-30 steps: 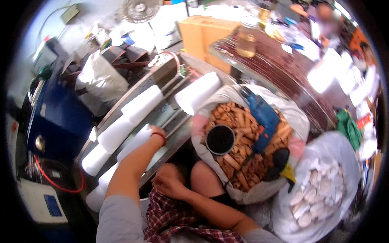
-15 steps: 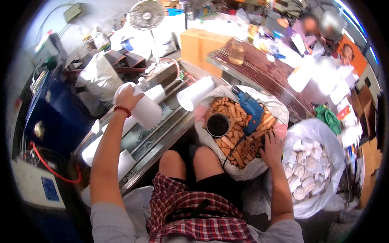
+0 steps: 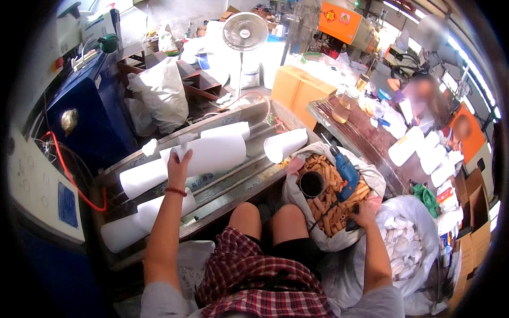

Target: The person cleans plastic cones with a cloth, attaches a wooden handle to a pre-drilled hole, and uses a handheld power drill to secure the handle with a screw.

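The trough [image 3: 225, 199] is carrying several white rolls. The left hand [image 3: 180, 160] is grasping the left end of the white tube [image 3: 217, 153], fingers and thumb closing on its rim. The tube is lying lengthwise near the trough's far edge, overlapping other rolls; its surface is appearing smooth, cylindrical and plain. One roll [image 3: 286, 144] is resting at the trough's right end.

The sack [image 3: 339, 243] is containing tan pieces [image 3: 328, 216], a dark cup [image 3: 312, 184] toward its left edge and a blue drill [image 3: 347, 172] toward its far right edge. The right hand [image 3: 363, 214] is bending its fingers at the sack's near right edge, apparently over a dark object [image 3: 352, 224]; whether it is gripping cannot be told. The bag [image 3: 419, 204] alongside is containing white discs [image 3: 400, 244].
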Tool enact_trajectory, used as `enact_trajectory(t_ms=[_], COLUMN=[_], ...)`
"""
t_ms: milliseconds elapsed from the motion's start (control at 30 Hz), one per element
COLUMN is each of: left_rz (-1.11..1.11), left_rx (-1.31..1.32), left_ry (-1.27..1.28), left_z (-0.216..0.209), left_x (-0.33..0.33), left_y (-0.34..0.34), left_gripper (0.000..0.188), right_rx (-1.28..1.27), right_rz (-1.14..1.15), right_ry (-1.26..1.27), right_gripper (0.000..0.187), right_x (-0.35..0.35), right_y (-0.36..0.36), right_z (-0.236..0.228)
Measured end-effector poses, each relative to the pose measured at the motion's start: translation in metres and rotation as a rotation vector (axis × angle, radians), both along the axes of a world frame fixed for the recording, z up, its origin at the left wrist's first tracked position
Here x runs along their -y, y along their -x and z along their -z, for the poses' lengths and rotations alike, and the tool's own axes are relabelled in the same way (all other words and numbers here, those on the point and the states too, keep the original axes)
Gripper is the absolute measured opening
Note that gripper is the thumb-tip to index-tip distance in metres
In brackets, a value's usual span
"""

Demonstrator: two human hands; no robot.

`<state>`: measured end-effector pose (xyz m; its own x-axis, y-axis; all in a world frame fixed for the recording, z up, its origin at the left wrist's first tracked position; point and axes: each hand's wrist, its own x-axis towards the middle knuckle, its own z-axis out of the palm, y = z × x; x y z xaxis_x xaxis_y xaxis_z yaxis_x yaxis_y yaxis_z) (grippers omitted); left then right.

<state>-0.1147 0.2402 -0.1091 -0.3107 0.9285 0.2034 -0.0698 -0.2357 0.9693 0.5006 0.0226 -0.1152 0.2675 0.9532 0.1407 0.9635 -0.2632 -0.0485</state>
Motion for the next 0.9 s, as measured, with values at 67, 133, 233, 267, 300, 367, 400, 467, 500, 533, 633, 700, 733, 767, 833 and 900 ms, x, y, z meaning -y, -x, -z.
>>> enact_trajectory(t_ms=[67, 133, 233, 267, 300, 367, 400, 467, 500, 533, 633, 700, 733, 767, 833, 900], left_rz=[-0.002, -0.035, -0.093, -0.109, -0.123, -0.153, -0.153, -0.183, -0.225, -0.19, -0.147, -0.094, -0.117, -0.15, -0.139, -0.133], left_rx=[-0.026, -0.07, -0.1, -0.086, -0.07, -0.038, -0.059, -0.125, -0.191, -0.114, -0.137, 0.047, 0.153, -0.041, 0.08, 0.066], left_ry=[-0.05, -0.091, -0.1, -0.101, -0.102, -0.14, -0.138, -0.137, -0.131, -0.159, -0.147, -0.143, -0.146, -0.182, -0.163, -0.118], left_z=[0.003, 0.012, 0.036, 0.036, 0.036, 0.036, 0.035, 0.029, 0.027, 0.019, 0.024, 0.002, -0.001, 0.003, 0.002, 0.0], left_x=[0.017, 0.029, 0.035, 0.038, 0.042, 0.046, 0.048, 0.056, 0.062, 0.068, 0.067, 0.078, 0.081, 0.084, 0.097, 0.11], left_y=[0.005, 0.018, 0.031, 0.029, 0.026, 0.018, 0.012, 0.008, 0.008, -0.005, -0.031, -0.042, -0.035, -0.022, -0.009, -0.001], left_gripper=[0.032, 0.035, 0.038, 0.038, 0.038, 0.036, 0.036, 0.035, 0.036, 0.04, 0.039, 0.036, 0.036, 0.039, 0.043, 0.045], right_rx=[0.192, 0.217, -0.015, -0.142, -0.33, -0.608, -0.651, -0.716, -0.9, -0.697, -0.382, -0.369, -0.327, -0.28, -0.234, -0.203], right_rz=[0.086, 0.075, 0.05, 0.041, 0.151, 0.05, -0.054, -0.403, -0.459, -0.703, -0.97, -1.004, -1.05, -1.096, -1.13, -0.922], right_ry=[0.168, 0.063, -0.236, -0.369, -0.398, -0.523, -0.581, -0.615, -0.513, -0.502, -0.275, -0.394, -0.411, -0.427, -0.455, -0.477], right_gripper=[0.032, 0.028, 0.022, 0.02, 0.02, 0.018, 0.02, 0.027, 0.029, 0.032, 0.048, 0.06, 0.061, 0.061, 0.052, 0.041], right_x=[0.023, 0.032, 0.03, 0.024, 0.01, -0.033, -0.059, -0.104, -0.118, -0.134, -0.162, -0.166, -0.168, -0.173, -0.186, -0.214], right_y=[-0.002, -0.017, -0.025, -0.022, -0.019, 0.026, 0.055, 0.18, 0.24, 0.278, 0.388, 0.429, 0.439, 0.447, 0.461, 0.462], right_z=[0.006, 0.013, -0.005, -0.02, -0.035, -0.074, -0.083, -0.116, -0.125, -0.124, -0.1, -0.067, -0.062, -0.059, -0.053, -0.047])
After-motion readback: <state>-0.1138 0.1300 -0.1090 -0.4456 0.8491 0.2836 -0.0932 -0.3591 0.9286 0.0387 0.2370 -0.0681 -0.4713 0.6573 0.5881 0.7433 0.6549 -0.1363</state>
